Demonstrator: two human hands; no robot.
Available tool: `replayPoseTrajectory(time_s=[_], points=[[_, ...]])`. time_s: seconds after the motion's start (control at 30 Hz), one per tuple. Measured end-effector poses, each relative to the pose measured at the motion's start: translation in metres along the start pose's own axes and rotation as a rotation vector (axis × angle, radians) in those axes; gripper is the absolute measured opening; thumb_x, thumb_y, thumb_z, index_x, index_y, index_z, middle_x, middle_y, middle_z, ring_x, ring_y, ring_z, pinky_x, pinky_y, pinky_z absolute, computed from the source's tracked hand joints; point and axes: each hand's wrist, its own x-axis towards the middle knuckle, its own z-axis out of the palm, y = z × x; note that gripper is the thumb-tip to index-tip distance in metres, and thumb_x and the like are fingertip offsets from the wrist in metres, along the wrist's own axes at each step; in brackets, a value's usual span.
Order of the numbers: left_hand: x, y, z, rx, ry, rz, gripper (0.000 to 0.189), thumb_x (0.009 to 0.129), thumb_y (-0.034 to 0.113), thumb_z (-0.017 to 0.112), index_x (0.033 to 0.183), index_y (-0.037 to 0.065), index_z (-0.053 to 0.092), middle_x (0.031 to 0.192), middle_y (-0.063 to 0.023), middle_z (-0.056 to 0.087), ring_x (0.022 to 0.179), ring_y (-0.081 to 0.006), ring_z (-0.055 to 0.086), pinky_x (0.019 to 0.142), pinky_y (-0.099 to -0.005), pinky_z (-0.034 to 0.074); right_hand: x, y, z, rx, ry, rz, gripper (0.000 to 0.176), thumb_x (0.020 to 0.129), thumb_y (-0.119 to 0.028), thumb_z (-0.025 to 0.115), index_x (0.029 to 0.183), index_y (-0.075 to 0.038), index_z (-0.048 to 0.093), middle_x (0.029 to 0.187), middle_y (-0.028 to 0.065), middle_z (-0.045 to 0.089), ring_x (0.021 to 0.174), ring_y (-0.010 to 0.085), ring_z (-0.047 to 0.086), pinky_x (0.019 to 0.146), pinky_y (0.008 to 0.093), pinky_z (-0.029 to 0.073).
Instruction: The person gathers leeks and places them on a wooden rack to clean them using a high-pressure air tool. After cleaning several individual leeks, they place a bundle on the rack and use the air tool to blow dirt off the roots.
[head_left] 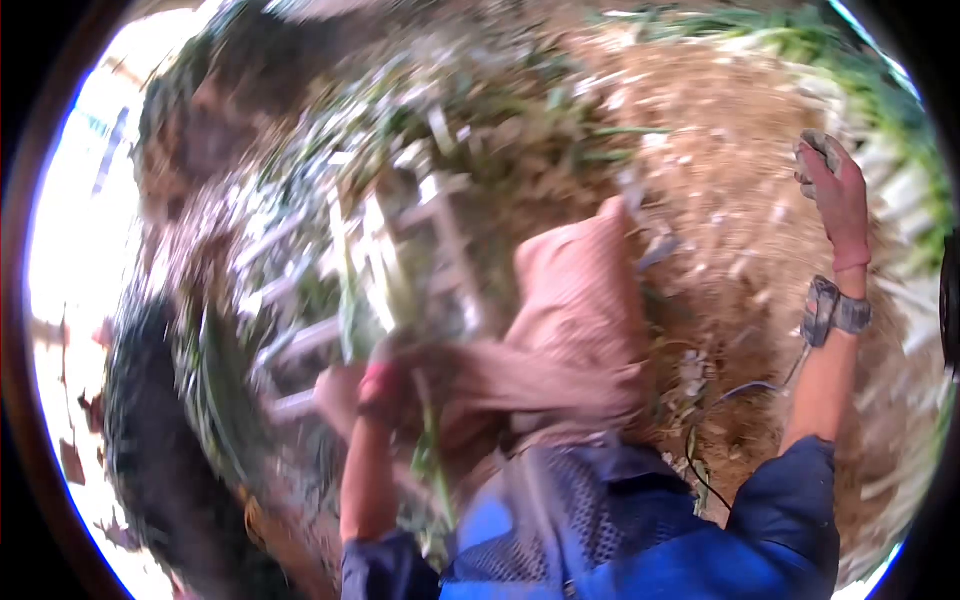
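My left hand [386, 372], in a glove with a reddish cuff, is blurred in front of my lap. Its fingers appear closed around green onions [386, 265], whose pale stalks rise above the hand while green leaves hang below it. My right hand [832, 185] wears a pink glove with grey fingertips and is stretched far out to the right. Its fingers are bent but apart, with nothing visible between them, near a row of green onions [895, 185]. A pinkish cloth [575, 310] covers my legs.
A pale slatted frame [455, 250] stands at left amid heaped leaves and stalks [400, 120]. Straw-coloured litter [720, 150] covers the ground. Dark green bundles [150, 440] lie at far left. A strapped device [820, 312] on my right wrist trails a thin cable [700, 425].
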Motion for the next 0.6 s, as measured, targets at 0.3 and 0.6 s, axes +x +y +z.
replayPoseTrajectory(time_s=[0.3, 0.6], points=[[-0.013, 0.086, -0.001, 0.705, 0.266, -0.599, 0.071, 0.084, 0.038, 0.085, 0.142, 0.003, 0.064, 0.135, -0.0220, 0.070, 0.127, -0.0353, 0.067, 0.108, -0.0426, 0.053, -0.113, -0.105, 0.292, 0.148, -0.759, -0.391, 0.039, 0.099, -0.030, 0.068, 0.122, 0.002, 0.073, 0.107, 0.0142, 0.078, 0.091, 0.0214, 0.075, 0.081, 0.0342, 0.060], [-0.076, 0.066, -0.015, -0.235, 0.283, -0.338, 0.025, 0.089, 0.010, 0.077, 0.112, -0.001, 0.075, 0.091, 0.0000, 0.072, 0.078, -0.0092, 0.064, 0.070, -0.0253, 0.052, -0.239, -0.114, 0.442, 0.221, -1.289, -0.134, 0.044, 0.092, -0.042, 0.070, 0.095, 0.002, 0.074, 0.085, 0.0209, 0.074, 0.078, 0.0328, 0.071, 0.078, 0.0431, 0.056]])
